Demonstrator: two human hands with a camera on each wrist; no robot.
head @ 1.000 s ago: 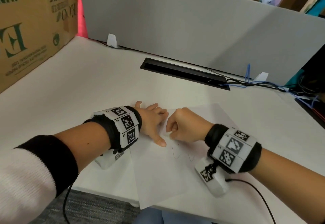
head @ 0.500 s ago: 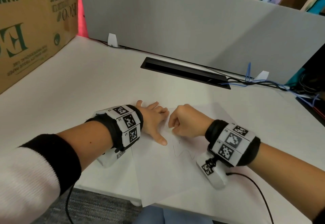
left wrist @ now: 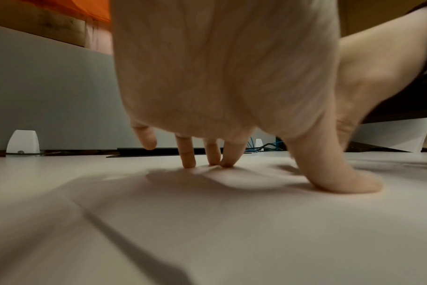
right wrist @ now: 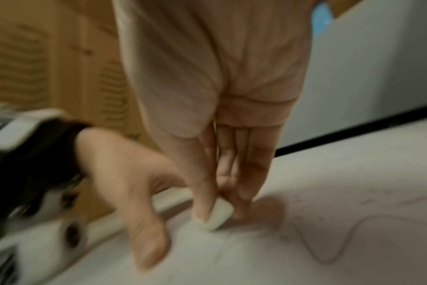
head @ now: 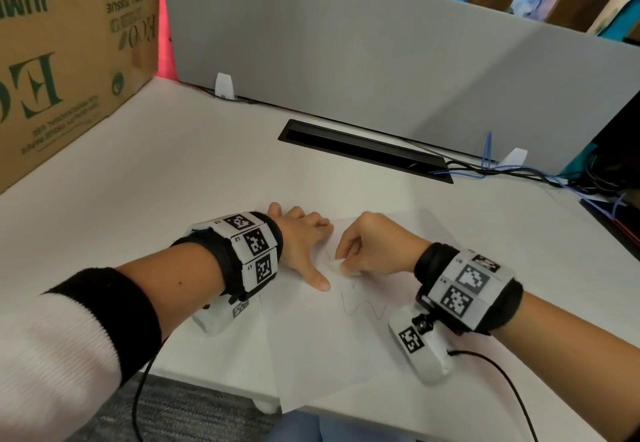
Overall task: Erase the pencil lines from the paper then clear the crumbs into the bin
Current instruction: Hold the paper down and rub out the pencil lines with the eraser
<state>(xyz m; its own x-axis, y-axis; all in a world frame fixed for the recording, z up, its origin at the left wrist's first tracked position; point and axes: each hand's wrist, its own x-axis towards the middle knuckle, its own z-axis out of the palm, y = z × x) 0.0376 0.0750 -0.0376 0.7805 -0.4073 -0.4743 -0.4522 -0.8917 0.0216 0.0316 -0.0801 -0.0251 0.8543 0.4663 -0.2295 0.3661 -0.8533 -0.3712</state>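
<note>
Paper (head: pixel 311 348) lies flat on the white tabletop (head: pixel 173 181), near the front edge; its near corner overhangs that edge. A wavy pencil line (head: pixel 363 308) runs across the middle of the sheet, with fainter marks just above it, close to the hands.

Left hand (head: pixel 301 244): palm down on the paper's left side, fingers straight and spread. In the left wrist view the thumb (left wrist: pixel 341 181) and three fingertips press on the surface; the little finger is lifted clear. It holds nothing.

Right hand (head: pixel 377 247): fingers curled, thumb and fingertips pinching a small white eraser (head: pixel 336 264). In the right wrist view the eraser (right wrist: pixel 218 215) has its lower end touching the paper, just left of the pencil line's start (right wrist: pixel 329 241). This view is blurred; fine specks on the sheet near the eraser cannot be told apart as crumbs or marks.

The two hands are close together, the left thumb just beside the eraser, not touching it as far as the head view shows.

Surroundings: cardboard box (head: pixel 69 60) at the tabletop's far left corner; grey divider panel (head: pixel 381 70) along the far edge; black cable slot (head: pixel 363 150) set into the tabletop in front of the panel, with blue and black cables (head: pixel 502 171) trailing out toward the far right corner. No bin appears in any view.
</note>
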